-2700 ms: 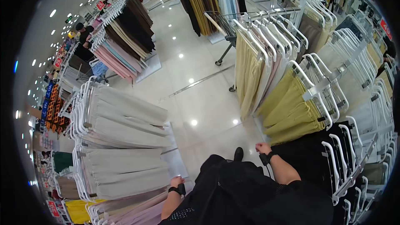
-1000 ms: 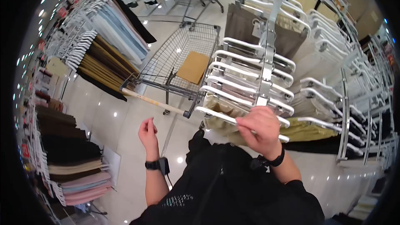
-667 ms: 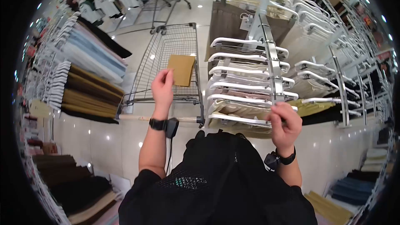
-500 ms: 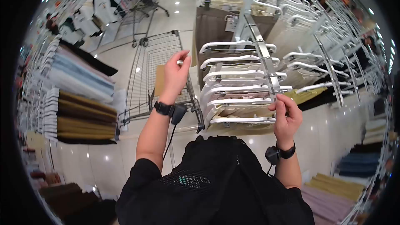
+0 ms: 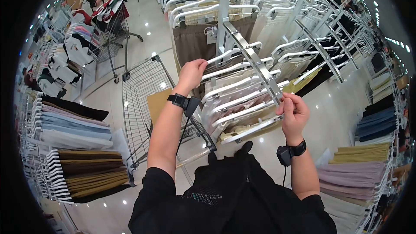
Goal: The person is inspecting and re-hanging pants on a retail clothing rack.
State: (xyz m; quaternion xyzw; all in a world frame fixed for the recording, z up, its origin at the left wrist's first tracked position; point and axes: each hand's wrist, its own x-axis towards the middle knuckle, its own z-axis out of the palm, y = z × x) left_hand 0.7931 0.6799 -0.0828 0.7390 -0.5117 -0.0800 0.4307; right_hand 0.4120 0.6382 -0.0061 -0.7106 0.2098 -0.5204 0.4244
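Observation:
My left hand (image 5: 190, 76) is closed, its thumb and fingertips pressed together at the left end of a white hanger (image 5: 225, 55). My right hand (image 5: 295, 112) has its fingers curled together at the front end of a sloping metal rail (image 5: 256, 63). Several white hangers hang from this rail, carrying pale trousers (image 5: 212, 103) in cream, white and soft pink. Behind them hang brown trousers (image 5: 193, 43) with a white tag (image 5: 211, 34). The hanger nearest me (image 5: 253, 130) is tilted, its right side higher.
A wire shopping cart (image 5: 134, 89) with a cardboard piece (image 5: 157, 104) in it stands left of the rail. Folded-over trousers (image 5: 93, 169) hang on a rack at left, with more garments (image 5: 357, 169) at right. Another loaded cart (image 5: 113, 26) and people are farther back.
The view has shifted, bringing more of the far aisle in. My left hand has come to the hanger end; my right hand stays by the rail's front end. The hangers now slant more.

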